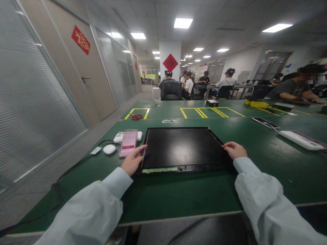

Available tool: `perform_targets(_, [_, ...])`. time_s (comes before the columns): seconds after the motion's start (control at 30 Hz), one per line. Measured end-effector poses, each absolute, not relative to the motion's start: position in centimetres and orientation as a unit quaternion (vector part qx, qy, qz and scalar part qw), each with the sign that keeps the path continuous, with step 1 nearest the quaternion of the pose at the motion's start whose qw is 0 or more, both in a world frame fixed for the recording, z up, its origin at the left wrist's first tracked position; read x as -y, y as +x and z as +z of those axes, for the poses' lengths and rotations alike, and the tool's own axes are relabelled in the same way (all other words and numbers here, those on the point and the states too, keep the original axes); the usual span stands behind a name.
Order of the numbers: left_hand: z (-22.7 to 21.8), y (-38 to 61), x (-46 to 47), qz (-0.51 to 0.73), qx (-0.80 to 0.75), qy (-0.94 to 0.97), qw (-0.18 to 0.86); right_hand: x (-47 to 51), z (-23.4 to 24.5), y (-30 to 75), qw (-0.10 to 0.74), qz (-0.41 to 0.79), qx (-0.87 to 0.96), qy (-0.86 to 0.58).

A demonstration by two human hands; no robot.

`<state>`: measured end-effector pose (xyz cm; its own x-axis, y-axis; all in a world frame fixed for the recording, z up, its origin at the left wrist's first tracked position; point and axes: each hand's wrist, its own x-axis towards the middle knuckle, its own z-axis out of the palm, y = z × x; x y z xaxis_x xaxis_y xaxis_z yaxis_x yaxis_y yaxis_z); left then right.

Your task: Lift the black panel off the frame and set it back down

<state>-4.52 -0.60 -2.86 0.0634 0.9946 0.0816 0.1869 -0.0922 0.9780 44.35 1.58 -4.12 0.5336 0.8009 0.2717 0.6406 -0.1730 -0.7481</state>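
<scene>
A black, flat display panel lies on the green table in front of me, with a green circuit strip along the left half of its near edge. My left hand grips the panel's left edge, thumb and forefinger closed on it. At the right edge, my right hand pinches the frame between thumb and fingers. Light reflects off the middle of the dark screen. Close to my left hand lies a pink phone, its upper part blurred out.
Left of the phone sit a white rounded case and a power strip with a black cable. Red scissors lie beyond. At right are another phone, a white device and a yellow tool. A co-worker leans over the table's right side.
</scene>
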Motion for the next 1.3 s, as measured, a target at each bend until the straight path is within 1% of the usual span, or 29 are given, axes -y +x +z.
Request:
perform_targets(0.13, [-2.5, -4.2, 0.9, 0.515, -0.491, 0.535, 0.456, -1.5, -4.0, 44.4, 0.426, 0.103, 0.468, -0.768])
perform_targets(0.27, [-1.9, -3.8, 1.3, 0.553, -0.478, 0.471, 0.493, -1.6, -4.2, 44.7, 0.424, 0.108, 0.469, -0.767])
perform_targets(0.33, [-1.7, -3.6, 1.4, 0.567, -0.476, 0.456, 0.494, -1.7, -4.4, 44.8, 0.428, 0.106, 0.473, -0.762])
perform_targets(0.53, [-1.8, -3.6, 1.4, 0.568, -0.494, 0.451, 0.478, -1.7, -4.6, 44.9, 0.433, 0.101, 0.471, -0.762])
perform_targets(0.9, [-0.4, -2.6, 2.0, 0.631, -0.443, 0.306, 0.558, -1.5, -3.9, 44.5, 0.414, 0.098, 0.468, -0.774])
perform_targets(1.3, [-0.1, -2.6, 2.1, 0.639, -0.421, 0.297, 0.571, -1.8, -4.5, 44.8, 0.43, 0.099, 0.466, -0.767])
